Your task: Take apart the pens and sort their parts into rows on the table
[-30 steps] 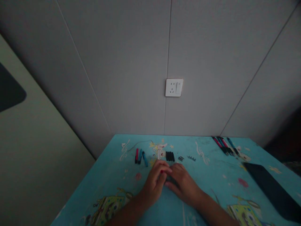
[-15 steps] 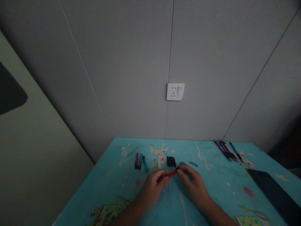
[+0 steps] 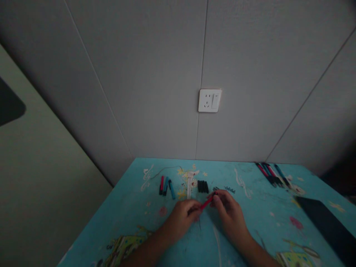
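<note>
The left hand [image 3: 182, 218] and right hand [image 3: 229, 215] are clamping their fingers on a red tube [image 3: 206, 203], black tubes [image 3: 203, 186] lying just beyond them

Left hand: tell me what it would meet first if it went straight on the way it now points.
Past the red pen part in its grasp, the left hand would probably meet the right hand first, though depth is hard to judge here.

Left hand [image 3: 181, 214] and right hand [image 3: 229, 212] hold a red barrel [image 3: 206, 203] (slanted).
</note>
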{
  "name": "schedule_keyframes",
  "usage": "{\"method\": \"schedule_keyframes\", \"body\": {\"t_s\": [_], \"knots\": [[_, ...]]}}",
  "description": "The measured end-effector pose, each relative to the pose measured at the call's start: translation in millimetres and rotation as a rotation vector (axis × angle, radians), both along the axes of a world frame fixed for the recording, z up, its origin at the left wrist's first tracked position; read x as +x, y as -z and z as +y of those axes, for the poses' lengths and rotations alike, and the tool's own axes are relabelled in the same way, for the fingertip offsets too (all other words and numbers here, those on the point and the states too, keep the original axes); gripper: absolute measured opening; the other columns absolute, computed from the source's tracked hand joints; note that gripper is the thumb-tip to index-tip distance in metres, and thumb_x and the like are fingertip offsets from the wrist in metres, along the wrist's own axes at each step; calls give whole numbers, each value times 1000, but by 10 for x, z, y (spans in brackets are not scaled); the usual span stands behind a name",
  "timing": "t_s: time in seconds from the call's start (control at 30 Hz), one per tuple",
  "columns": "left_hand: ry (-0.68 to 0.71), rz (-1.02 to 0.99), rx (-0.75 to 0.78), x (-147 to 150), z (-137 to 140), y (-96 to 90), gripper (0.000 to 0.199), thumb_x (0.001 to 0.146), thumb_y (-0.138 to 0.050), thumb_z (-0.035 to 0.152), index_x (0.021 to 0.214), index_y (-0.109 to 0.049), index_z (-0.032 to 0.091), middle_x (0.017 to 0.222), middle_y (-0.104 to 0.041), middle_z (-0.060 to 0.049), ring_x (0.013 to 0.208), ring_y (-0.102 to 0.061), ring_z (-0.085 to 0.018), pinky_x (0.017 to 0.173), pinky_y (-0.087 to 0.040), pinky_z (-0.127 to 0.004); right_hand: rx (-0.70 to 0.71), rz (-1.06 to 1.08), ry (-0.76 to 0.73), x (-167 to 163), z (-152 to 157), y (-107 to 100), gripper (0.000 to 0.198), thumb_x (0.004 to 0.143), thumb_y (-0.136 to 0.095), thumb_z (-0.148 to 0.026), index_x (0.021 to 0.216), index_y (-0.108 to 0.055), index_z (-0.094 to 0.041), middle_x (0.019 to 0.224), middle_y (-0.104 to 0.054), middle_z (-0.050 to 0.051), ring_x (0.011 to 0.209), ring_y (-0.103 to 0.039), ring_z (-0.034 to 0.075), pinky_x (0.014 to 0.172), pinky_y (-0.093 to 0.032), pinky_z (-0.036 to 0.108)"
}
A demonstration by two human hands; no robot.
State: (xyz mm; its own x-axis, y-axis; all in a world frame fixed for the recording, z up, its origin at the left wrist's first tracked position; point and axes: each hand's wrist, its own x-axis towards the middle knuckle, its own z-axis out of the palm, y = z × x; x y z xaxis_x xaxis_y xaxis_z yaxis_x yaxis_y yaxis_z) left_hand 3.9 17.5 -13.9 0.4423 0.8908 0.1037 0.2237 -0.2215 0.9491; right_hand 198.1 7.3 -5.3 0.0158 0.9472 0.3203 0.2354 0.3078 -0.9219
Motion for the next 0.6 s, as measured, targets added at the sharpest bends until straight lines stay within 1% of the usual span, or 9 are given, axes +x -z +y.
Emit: {"method": "schedule_keyframes", "body": {"t_s": [0.1, 0.17, 0.23, 0.3, 0.37, 0.47, 0.53, 0.6], "knots": [[2, -10, -20, -2, -11, 21, 17, 89, -57, 25, 96, -68, 15, 76, -65, -2, 66, -59, -14, 63, -44, -23, -21, 98, 68, 38, 19, 15, 24, 94, -54, -40, 109, -55, -21, 89, -69, 5, 78, -66, 18, 72, -53, 29], [-7, -16, -26, 1, -19, 40, 17, 88, -58, 24, 99, -68, 16, 79, -65, -2, 64, -59, -13, 62, -44, -23, -30, 115, 108, 69, 33, 17, 32, 92, -57, -40, 118, -52, -22, 91, -70, 5, 81, -68, 19, 74, -54, 30], [-23, -27, -31, 7, -24, 55, 18, 88, -58, 24, 103, -66, 17, 83, -66, -2, 63, -58, -12, 61, -44, -23, -36, 76, 110, 98, 43, 16, 35, 91, -58, -40, 121, -52, -22, 93, -71, 6, 84, -68, 20, 76, -54, 31], [-45, -28, -18, 11, -26, 58, 19, 88, -59, 24, 105, -66, 18, 83, -65, -2, 63, -58, -11, 60, -44, -22, -29, 1, 98, 119, 45, 15, 31, 91, -58, -41, 116, -57, -22, 95, -71, 6, 85, -68, 20, 76, -54, 31], [-85, 0, 43, 14, -24, 47, 15, 87, -62, 25, 100, -67, 18, 80, -65, -1, 66, -58, -12, 63, -44, -23, -15, -74, 96, 132, 42, 18, 28, 90, -58, -41, 111, -60, -22, 95, -72, 6, 84, -68, 20, 76, -53, 31], [-152, 62, 179, 10, -23, 16, 12, 86, -65, 28, 92, -68, 18, 80, -65, -2, 73, -59, -13, 66, -43, -23, -2, -119, 108, 142, 42, 41, 29, 89, -60, -41, 111, -59, -22, 94, -72, 6, 83, -68, 20, 76, -53, 32], [-150, 115, 268, 6, -28, -3, 12, 88, -65, 29, 90, -68, 18, 81, -66, -2, 74, -60, -13, 68, -43, -23, 13, -102, 116, 148, 51, 70, 28, 89, -60, -41, 110, -59, -22, 97, -71, 7, 85, -68, 21, 78, -54, 33], [-97, 189, 361, 2, -44, -12, 13, 89, -63, 30, 91, -67, 18, 82, -67, -2, 75, -61, -13, 70, -44, -23, 16, -68, 127, 154, 68, 95, 28, 88, -61, -42, 107, -59, -21, 101, -70, 8, 89, -68, 22, 81, -54, 34]]}}
